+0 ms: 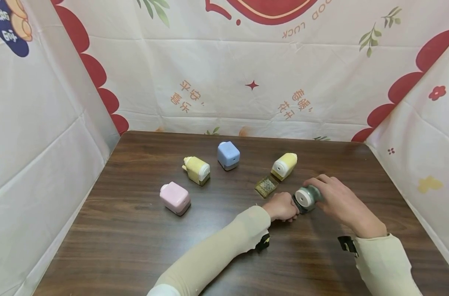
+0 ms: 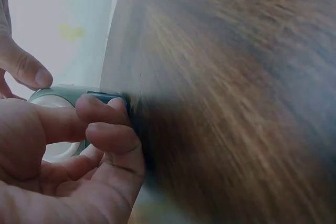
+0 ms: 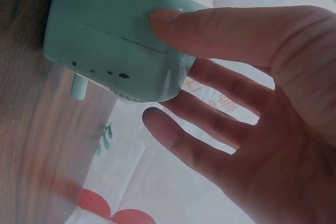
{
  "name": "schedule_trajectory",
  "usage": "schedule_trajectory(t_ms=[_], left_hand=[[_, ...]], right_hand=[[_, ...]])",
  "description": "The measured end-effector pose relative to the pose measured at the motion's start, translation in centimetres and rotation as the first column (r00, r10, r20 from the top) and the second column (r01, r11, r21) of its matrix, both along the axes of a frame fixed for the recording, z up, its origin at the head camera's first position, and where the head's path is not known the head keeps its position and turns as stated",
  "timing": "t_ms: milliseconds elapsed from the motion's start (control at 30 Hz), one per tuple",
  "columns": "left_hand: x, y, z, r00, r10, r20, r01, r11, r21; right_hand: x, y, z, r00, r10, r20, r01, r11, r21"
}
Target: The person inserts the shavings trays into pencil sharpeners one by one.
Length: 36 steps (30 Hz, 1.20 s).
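Note:
A green pencil sharpener point(image 1: 311, 195) with a white round face stands at the right of the table. My right hand point(image 1: 337, 199) grips its body, thumb on one side and fingers on the other; in the right wrist view dark specks mark the green casing point(image 3: 113, 51). At the sharpener's base, my left hand point(image 1: 282, 206) pinches the edge of its dark shavings tray point(image 2: 107, 97) with curled fingers, which partly hide the tray. Just beyond, a yellow pencil sharpener point(image 1: 285, 164) has its tray point(image 1: 266, 186) out in front, with grey shavings in it.
Left of my hands are a blue sharpener point(image 1: 229, 155), another yellow sharpener point(image 1: 197, 169) and a pink sharpener point(image 1: 175, 198) on the brown wooden table point(image 1: 135, 246). A printed white cloth point(image 1: 228, 74) hangs behind the table and along both sides.

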<state>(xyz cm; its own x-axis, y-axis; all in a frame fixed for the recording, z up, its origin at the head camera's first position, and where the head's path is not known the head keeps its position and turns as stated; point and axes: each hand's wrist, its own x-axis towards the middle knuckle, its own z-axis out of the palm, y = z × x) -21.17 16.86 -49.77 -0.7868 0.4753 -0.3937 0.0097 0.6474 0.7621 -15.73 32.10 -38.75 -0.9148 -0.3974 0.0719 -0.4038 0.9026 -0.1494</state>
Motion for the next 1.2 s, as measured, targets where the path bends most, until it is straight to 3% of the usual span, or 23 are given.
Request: schedule_trajectory(t_ms=[167,533,633,767,867,933,1033,1133,1200], left_hand=[[-0.3,0.5,-1.0,0.999,-0.006,-0.039,0.005,1.0,-0.015],[-0.3,0.6,-0.9,0.998,0.0,-0.062,-0.001,1.0,-0.02],[-0.5,0.4,-1.3,0.997,-0.029,-0.076,0.028,1.0,-0.012],[-0.4,0.0,-1.2,0.978,-0.112,-0.173,0.099,0.992,-0.085],[0.6,-1.0,0.8,0.952,-0.162,-0.259,0.127,0.981,-0.147],[1.5,-1.9,2.5,0.924,-0.202,-0.326,0.15,0.973,-0.178],[2.7,-3.7,5.1,0.852,-0.269,-0.449,0.176,0.955,-0.238],[3.1,-4.8,5.9,0.77,-0.313,-0.556,0.162,0.939,-0.304],[3.0,-5.7,6.2,0.727,-0.319,-0.608,0.143,0.937,-0.32]], right_hand=[[0.0,0.0,0.1,1.0,0.002,-0.004,-0.002,1.0,0.0],[0.0,-0.3,0.1,1.0,0.014,-0.009,-0.014,1.0,0.005],[-0.1,-0.4,0.2,1.0,0.01,-0.006,-0.01,1.0,0.002],[0.0,-0.3,0.1,1.0,0.008,-0.006,-0.008,1.0,-0.001],[0.0,-0.1,0.0,1.0,0.006,-0.001,-0.006,1.0,-0.006],[0.0,0.0,0.0,1.0,0.01,-0.003,-0.01,1.0,-0.016],[-0.1,0.2,0.3,1.0,0.019,0.012,-0.019,0.999,-0.028],[-0.3,0.2,0.8,0.998,0.024,0.055,-0.023,0.999,-0.025],[-0.4,0.3,1.2,0.996,0.033,0.083,-0.032,0.999,-0.016]])
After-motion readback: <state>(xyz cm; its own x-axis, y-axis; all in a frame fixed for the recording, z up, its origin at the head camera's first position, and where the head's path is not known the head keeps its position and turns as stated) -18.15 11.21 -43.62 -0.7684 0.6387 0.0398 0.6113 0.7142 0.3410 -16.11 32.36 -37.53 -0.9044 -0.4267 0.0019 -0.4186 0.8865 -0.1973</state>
